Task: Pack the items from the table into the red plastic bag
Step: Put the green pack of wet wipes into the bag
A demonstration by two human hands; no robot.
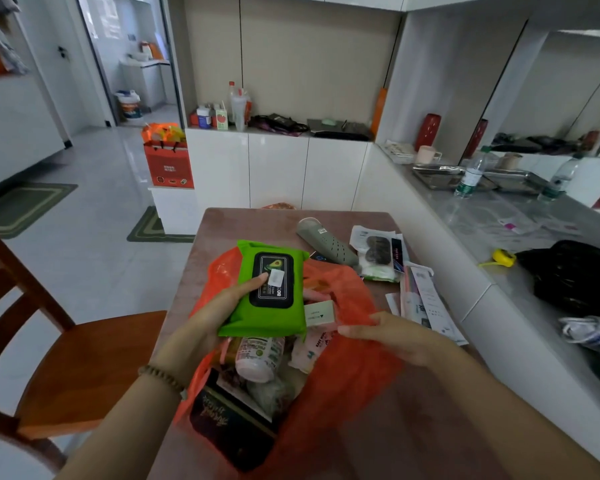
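- Left hand (215,313), centre of the frame, has the green wipes pack (269,296): thumb laid flat across its black lid, the other fingers curled underneath and mostly hidden.
- The pack sits tilted right over the mouth of the red plastic bag (347,379), above what's already inside.
- Right hand (388,336), right of centre, has its fingers stretched nearly straight toward the left, resting on the bag's right-hand rim. Nothing is clasped in it that I can see.
- The bag lies open on the table (250,223), its mouth facing up at us.
- Inside it are a pink bottle (258,355) on its side, a small white box (319,313) beside the wipes, and a dark box (229,420) down at the lower edge.
- Out on the table, above and right of the bag, are a grey shoe (326,242), a clear packet (376,258) just beside it, and some printed leaflets (426,299) along the right edge.
- A wooden chair (94,358) stands at the left of the frame, beside the table.
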